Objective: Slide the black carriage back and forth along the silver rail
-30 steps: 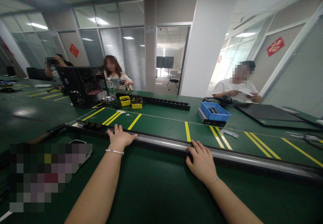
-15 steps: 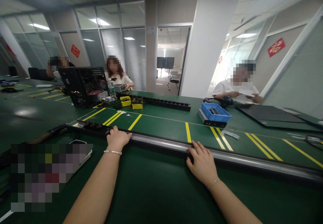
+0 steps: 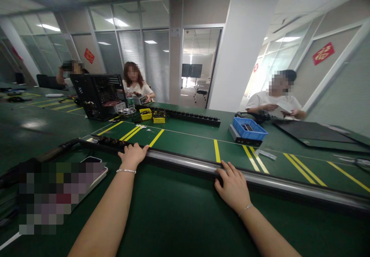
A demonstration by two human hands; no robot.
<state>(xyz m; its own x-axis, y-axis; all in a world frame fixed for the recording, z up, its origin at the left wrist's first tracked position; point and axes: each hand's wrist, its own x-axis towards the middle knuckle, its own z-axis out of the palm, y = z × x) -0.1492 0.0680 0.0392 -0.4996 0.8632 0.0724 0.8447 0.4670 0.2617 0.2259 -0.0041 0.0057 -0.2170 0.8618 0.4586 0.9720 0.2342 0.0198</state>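
Observation:
A long black power strip (image 3: 185, 162) with a shiny grey face lies slantwise across the green table, with several outlets visible toward its left end. On the left part of it rests my left hand (image 3: 133, 157), fingers spread over the top. My right hand (image 3: 232, 181) lies across the strip further right, its fingers stretched over the bar and the thumb apart on the near side. Neither hand is wrapped round the strip. A thick black cable (image 3: 54, 152) leads to the strip's left end. The strip's right end runs out of view.
A phone (image 3: 100, 174) lies left of my left arm. Across the table stand an open computer case (image 3: 98, 95), yellow bins (image 3: 146, 114), another black power strip (image 3: 196, 117), a blue bin (image 3: 250, 129) and black panels (image 3: 315, 133). Several people sit along the far side.
My left hand has shifted slightly left along the strip and its fingers have spread wider. The right hand stays at nearly the same place. The camera view has shifted a little.

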